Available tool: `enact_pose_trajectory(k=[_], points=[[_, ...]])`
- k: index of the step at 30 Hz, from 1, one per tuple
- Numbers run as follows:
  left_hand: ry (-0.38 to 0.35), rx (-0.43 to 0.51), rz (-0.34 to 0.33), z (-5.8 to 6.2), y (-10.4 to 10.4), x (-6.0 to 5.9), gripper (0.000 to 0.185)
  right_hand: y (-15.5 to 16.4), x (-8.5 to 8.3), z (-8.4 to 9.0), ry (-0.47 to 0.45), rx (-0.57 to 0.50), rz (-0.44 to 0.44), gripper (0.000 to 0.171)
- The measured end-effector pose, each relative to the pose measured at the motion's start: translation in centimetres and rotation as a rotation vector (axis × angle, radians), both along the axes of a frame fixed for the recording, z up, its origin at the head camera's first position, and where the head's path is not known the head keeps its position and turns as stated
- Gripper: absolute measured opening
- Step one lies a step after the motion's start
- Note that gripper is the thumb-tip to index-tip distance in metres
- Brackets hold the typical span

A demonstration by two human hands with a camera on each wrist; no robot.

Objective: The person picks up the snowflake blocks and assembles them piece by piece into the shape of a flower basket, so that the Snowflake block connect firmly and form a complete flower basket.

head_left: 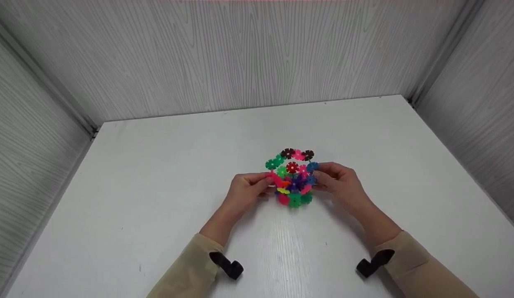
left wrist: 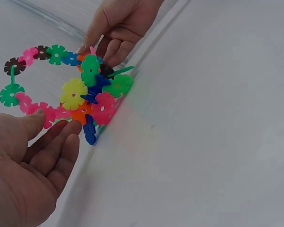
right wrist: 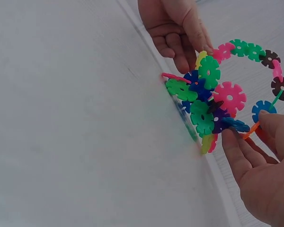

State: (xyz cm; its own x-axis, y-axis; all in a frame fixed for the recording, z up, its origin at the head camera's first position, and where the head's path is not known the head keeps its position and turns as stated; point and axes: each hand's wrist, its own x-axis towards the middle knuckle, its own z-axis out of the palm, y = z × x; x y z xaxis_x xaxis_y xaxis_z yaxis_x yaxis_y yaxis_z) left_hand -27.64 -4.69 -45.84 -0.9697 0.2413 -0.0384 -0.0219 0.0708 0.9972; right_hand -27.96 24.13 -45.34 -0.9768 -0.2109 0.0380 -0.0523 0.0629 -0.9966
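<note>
A small basket of interlocking snowflake discs (head_left: pixel 295 200) stands upright on the white table, with a ring of discs arching over it like a handle. My left hand (head_left: pixel 246 191) pinches it at the left, with the thumb on pink discs (left wrist: pixel 45 112) where the arch meets the body. At the other side my right hand (head_left: pixel 343 186) holds the blue discs (right wrist: pixel 263 111) near the arch's right foot between thumb and fingers. Green, pink, yellow and dark blue discs make up the body. Brown discs (head_left: pixel 288 153) sit at the top of the arch.
The white tabletop (head_left: pixel 157 174) spreads around the hands. Grey wood-grain panels (head_left: pixel 248 54) rise behind it and at both sides. Black wrist-camera mounts (head_left: pixel 227 265) stick out from both beige sleeves (head_left: pixel 418 265).
</note>
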Motion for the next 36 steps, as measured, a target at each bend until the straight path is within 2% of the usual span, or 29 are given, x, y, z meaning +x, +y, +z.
enact_pose_trajectory(k=[18, 31, 36], points=[[0.042, 0.035, 0.007, -0.6, 0.8, 0.1, 0.026, -0.2, -0.1, -0.2, -0.040, 0.025, -0.009, 0.038], [0.068, 0.035, 0.004, -0.7, 0.9, 0.1, 0.028, 0.0, 0.1, -0.3, -0.079, 0.091, -0.038, 0.043], [0.070, 0.047, 0.011, -1.0, 1.6, -0.2, 0.029, 0.3, 0.3, -0.1, -0.122, 0.112, -0.089, 0.057]])
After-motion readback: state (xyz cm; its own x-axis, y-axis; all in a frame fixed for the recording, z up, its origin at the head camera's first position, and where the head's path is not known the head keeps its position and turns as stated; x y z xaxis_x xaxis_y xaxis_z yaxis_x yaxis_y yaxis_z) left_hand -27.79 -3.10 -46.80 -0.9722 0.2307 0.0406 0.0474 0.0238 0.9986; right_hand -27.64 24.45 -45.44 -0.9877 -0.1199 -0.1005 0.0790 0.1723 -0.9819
